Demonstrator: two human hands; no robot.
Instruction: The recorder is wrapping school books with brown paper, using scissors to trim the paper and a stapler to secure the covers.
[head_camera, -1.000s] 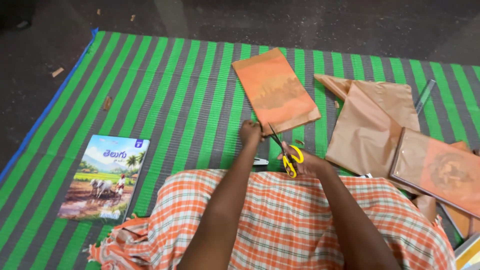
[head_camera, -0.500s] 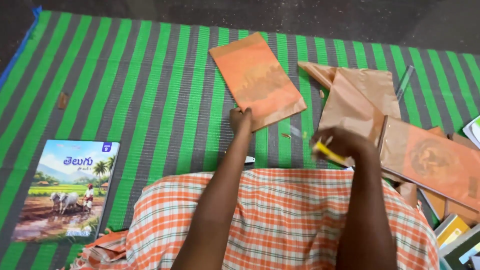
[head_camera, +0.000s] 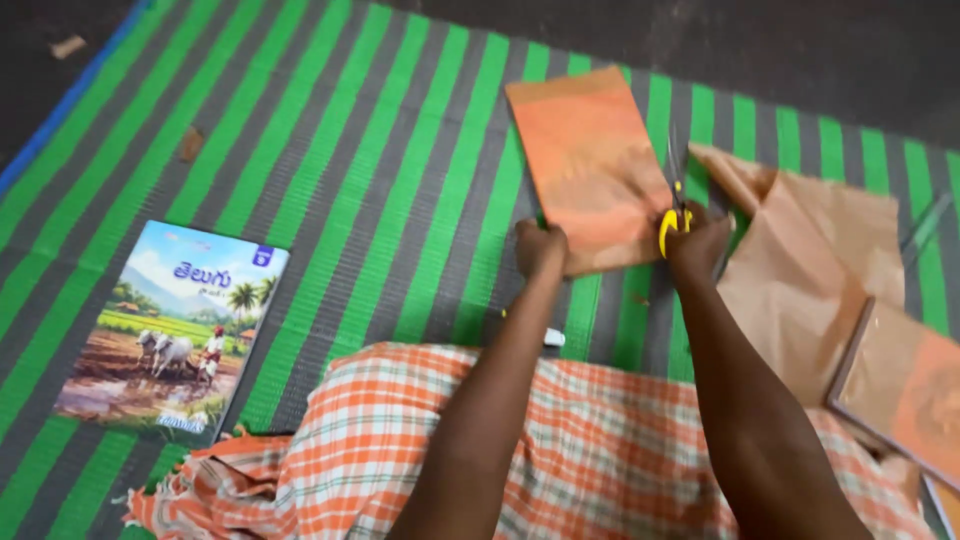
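Head camera looks down on a green and grey striped mat (head_camera: 330, 170), with the person's checked orange cloth (head_camera: 600, 450) filling the bottom of the view. Compared with half a second ago, the right hand (head_camera: 697, 243) has swung in from the brown paper side and now sits at the right edge of the orange-covered book (head_camera: 590, 165), fingers closed around the yellow-handled scissors (head_camera: 676, 195), whose blades point up along that edge. Whether the blades are apart or together is too blurred to tell. The left hand (head_camera: 540, 247) has kept its place at the near left corner of the book, curled down on it and pinning it to the mat. So the scissors have come back to the cover's edge, which suggests trimming is in hand there. Loose brown paper (head_camera: 810, 270) lies just right of the book, another covered book (head_camera: 905, 390) beyond it. A picture-cover textbook (head_camera: 175, 330) lies well apart at left.
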